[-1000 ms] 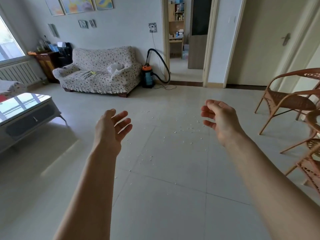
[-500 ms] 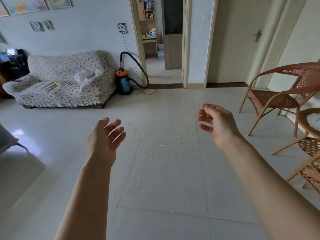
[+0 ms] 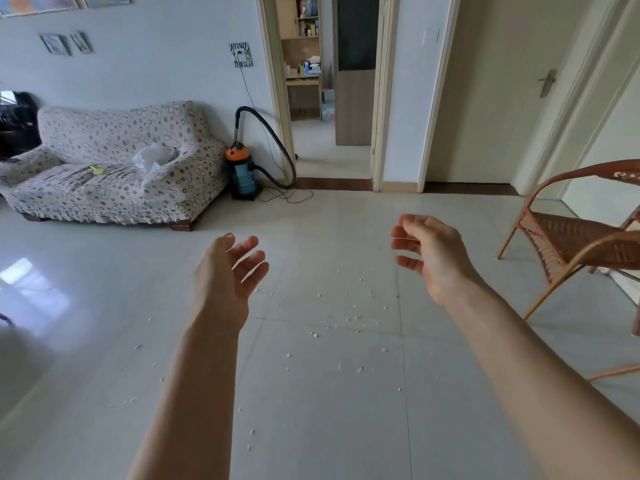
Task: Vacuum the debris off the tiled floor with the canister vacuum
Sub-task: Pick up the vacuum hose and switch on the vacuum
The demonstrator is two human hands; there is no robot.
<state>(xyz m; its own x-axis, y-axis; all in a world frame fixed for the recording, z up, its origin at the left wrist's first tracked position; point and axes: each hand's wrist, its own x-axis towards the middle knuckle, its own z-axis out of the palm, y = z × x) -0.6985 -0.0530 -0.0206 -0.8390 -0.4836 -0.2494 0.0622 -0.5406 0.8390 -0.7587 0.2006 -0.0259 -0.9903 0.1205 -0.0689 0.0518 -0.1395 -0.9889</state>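
The tiled floor (image 3: pixel 311 410) fills the lower two thirds of the frame, pale and glossy. At the left, above the middle, stands a patterned sofa (image 3: pixel 114 168), and a woven chair (image 3: pixel 575 233) sits at the right edge. The canister vacuum (image 3: pixel 243 173) stands just beside the sofa's right end, near the upper centre, well apart from the person; its black hose (image 3: pixel 277 143) loops up and back down to the floor, and a thin cord (image 3: pixel 294 195) lies loose beside it. The drum looks rigid and probably fairly heavy, so the top is likely the best place to lift it; the hose should flex. The left hand (image 3: pixel 225 275) and right hand (image 3: pixel 433 254) reach forward at mid-frame, fingers spread, holding nothing. The debris (image 3: pixel 349 320) is small, light white flecks scattered below the hands.
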